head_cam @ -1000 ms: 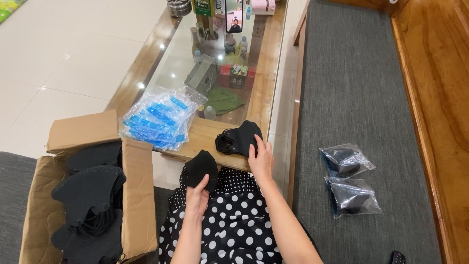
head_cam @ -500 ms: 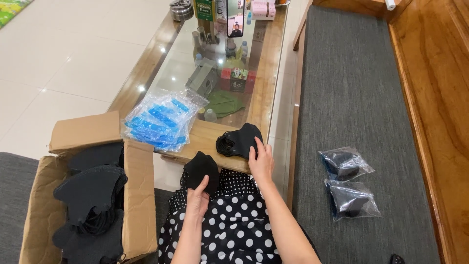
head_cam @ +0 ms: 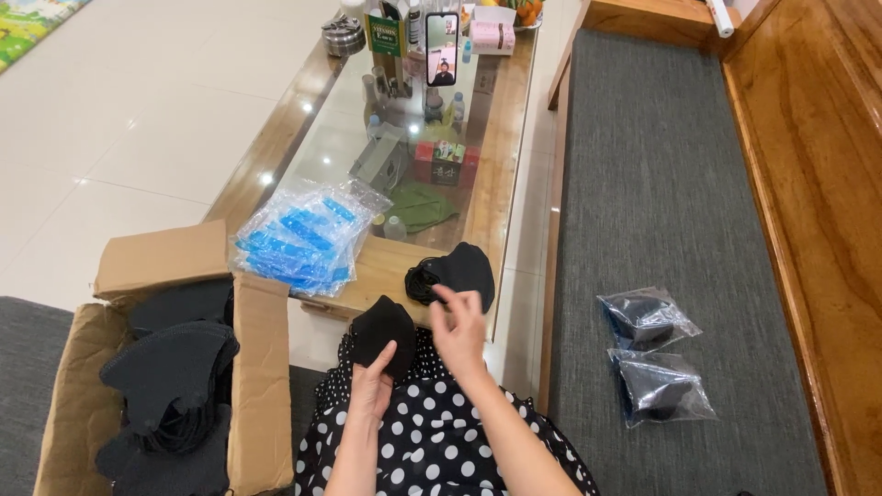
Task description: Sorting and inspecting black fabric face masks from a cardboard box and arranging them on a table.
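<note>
- An open brown cardboard box point(head_cam: 83, 395) at the far left holds a heap of loose black fabric pieces point(head_cam: 170, 386), none of them bagged; judging by the heap, most of the work is left.
- A stack of flat clear plastic bags with blue printing point(head_cam: 308, 241) lies on the near corner of the glass-topped wooden worktop point(head_cam: 501, 165), unused.
- The left hand point(head_cam: 372, 386) is over the lap, its grip closed on a black moulded fabric piece point(head_cam: 381, 331) held upright.
- The right hand point(head_cam: 459, 326) hovers just beside that piece, its grip released and fingers spread, holding nothing.
- A small pile of similar black pieces point(head_cam: 455, 273) rests on the worktop's edge just behind the right hand.
- Two filled clear bags point(head_cam: 652, 358), each with a black piece inside, lie on the grey bench cushion point(head_cam: 661, 165): the finished share appears small.
</note>
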